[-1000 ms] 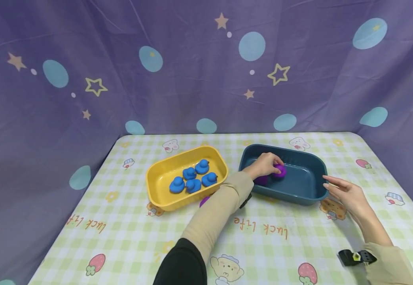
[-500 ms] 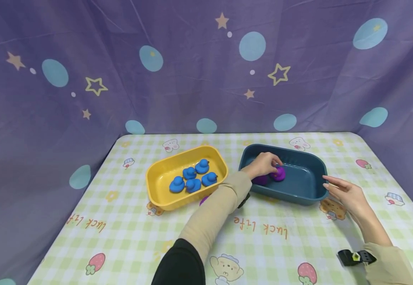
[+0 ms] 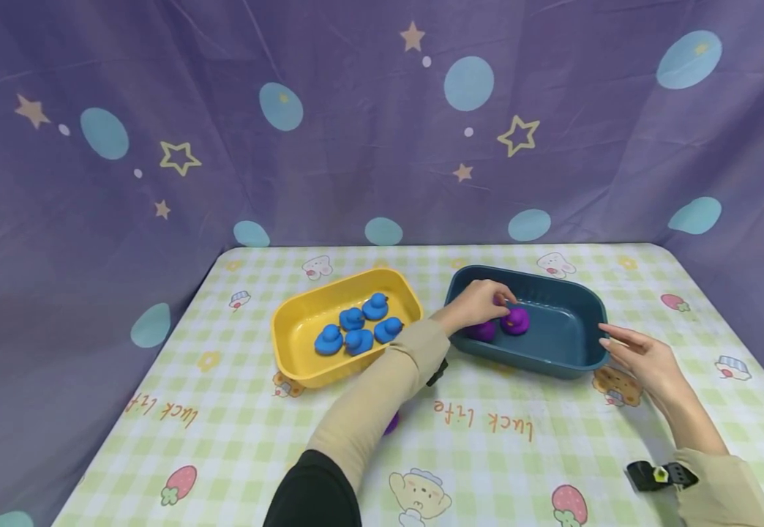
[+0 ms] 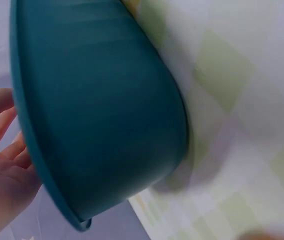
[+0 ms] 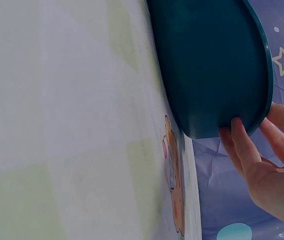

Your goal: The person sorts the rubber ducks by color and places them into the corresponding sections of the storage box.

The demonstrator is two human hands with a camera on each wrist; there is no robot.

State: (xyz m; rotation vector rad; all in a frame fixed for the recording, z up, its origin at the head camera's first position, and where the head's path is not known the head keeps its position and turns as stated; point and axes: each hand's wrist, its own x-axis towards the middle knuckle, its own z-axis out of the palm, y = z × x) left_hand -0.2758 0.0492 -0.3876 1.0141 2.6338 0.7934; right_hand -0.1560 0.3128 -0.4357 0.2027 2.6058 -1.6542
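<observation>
In the head view, my left hand (image 3: 476,304) hovers over the left part of a teal bin (image 3: 560,368), fingers loosely bent. A purple toy duck (image 3: 516,320) sits in the bin just beyond the fingertips. Below the hand is another purple duck (image 3: 484,331), partly covered. A bit of purple also shows behind the fingers; its shape is hidden. At the bin's right end, my right hand (image 3: 645,366) touches the rim with extended fingers. The right wrist view shows right-hand fingertips (image 5: 237,125) against the bin's outer wall.
A yellow bin (image 3: 290,369) with several blue ducks (image 3: 358,341) stands to the left. On the checked tablecloth (image 3: 487,468), a mostly hidden purple object (image 3: 391,423) peeks out beside my left forearm. A purple curtain hangs behind the table.
My left hand has let go of the purple duck and drawn slightly left. The left forearm shifted left, covering one purple spot and uncovering another. My right hand stays in place.
</observation>
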